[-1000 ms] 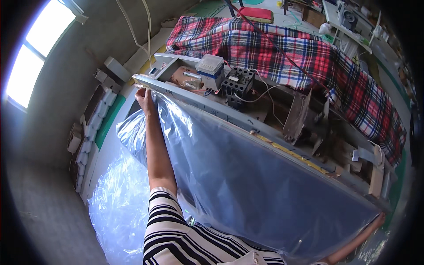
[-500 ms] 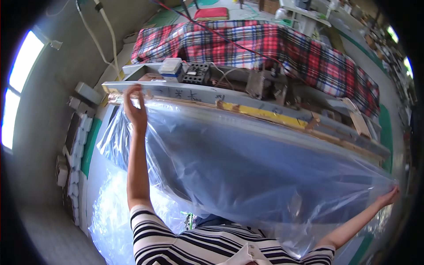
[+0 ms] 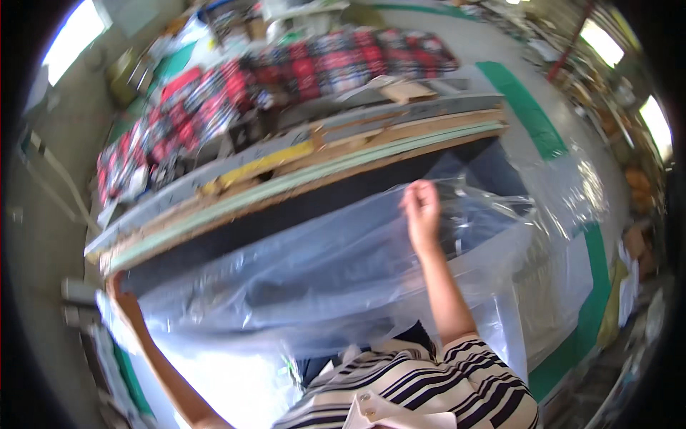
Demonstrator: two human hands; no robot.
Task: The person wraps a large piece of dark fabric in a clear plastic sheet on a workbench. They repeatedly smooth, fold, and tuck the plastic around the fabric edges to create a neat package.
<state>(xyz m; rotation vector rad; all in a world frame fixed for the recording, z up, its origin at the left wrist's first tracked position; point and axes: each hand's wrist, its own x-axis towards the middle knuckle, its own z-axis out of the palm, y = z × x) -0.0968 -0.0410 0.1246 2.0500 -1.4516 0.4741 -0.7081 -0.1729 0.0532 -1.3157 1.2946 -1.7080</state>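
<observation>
A wide sheet of clear plastic film (image 3: 307, 279) lies in folds across a dark flat surface (image 3: 214, 254) in front of me. At the left end of the long bar, my left hand (image 3: 123, 292) is closed on the film's edge, though motion blurs its fingers. My right hand (image 3: 423, 204) is raised over the middle right, fingers pinched on the far edge of the film. Between that edge and the wooden strip (image 3: 314, 170) a band of the dark surface shows. More film (image 3: 564, 193) hangs loosely on the right.
Behind the strip runs a grey metal bar (image 3: 282, 146) with a yellow piece (image 3: 268, 163) on it. A red plaid cloth (image 3: 300, 68) covers something long beyond. Green floor tape (image 3: 525, 111) runs on the right; a wall stands at left.
The view has swung to the right. My right hand has come in from the far right toward the middle. The film's far edge has drawn back from the strip, baring the dark surface.
</observation>
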